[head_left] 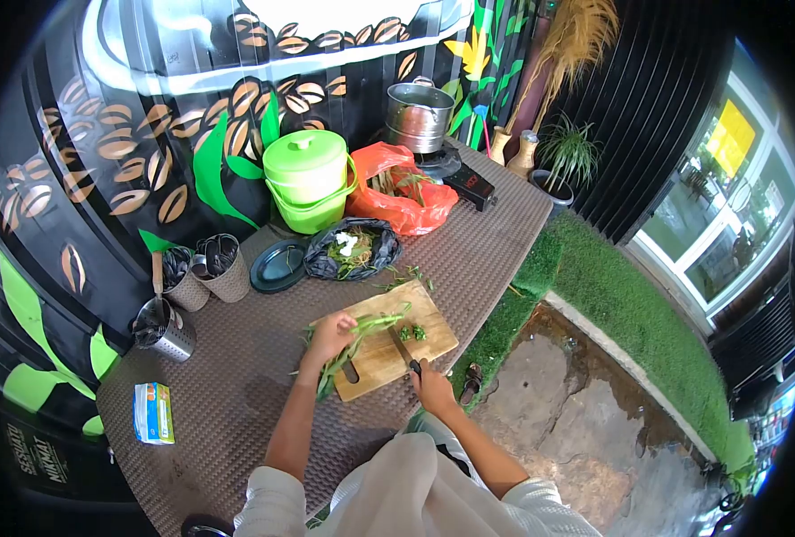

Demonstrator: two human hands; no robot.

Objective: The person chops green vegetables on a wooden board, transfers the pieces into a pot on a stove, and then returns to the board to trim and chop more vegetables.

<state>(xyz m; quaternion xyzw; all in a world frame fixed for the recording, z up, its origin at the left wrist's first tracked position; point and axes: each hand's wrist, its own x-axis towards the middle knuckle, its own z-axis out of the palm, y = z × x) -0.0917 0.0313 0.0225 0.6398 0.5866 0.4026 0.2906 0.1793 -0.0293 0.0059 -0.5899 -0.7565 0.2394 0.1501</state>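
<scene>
A wooden cutting board [382, 364] lies at a slant near the table's front edge. My left hand [332, 336] is closed around a bunch of long leafy green stems [378, 320], whose leaves trail off the board's left side. In my right hand [433, 388] is a knife [401, 345], gripped by its dark handle. Its blade points away from me over the board, close to the stems. Small chopped green pieces [418, 332] rest on the board just right of the blade.
Behind the board sit a black plastic bag [354, 249] of trimmings, a red plastic bag [424, 213], a green lidded bucket [306, 170] and a dark round lid [278, 266]. A steel pot [420, 118] stands on a stove. Utensil holders [223, 268] and a blue-white packet [153, 413] are leftward.
</scene>
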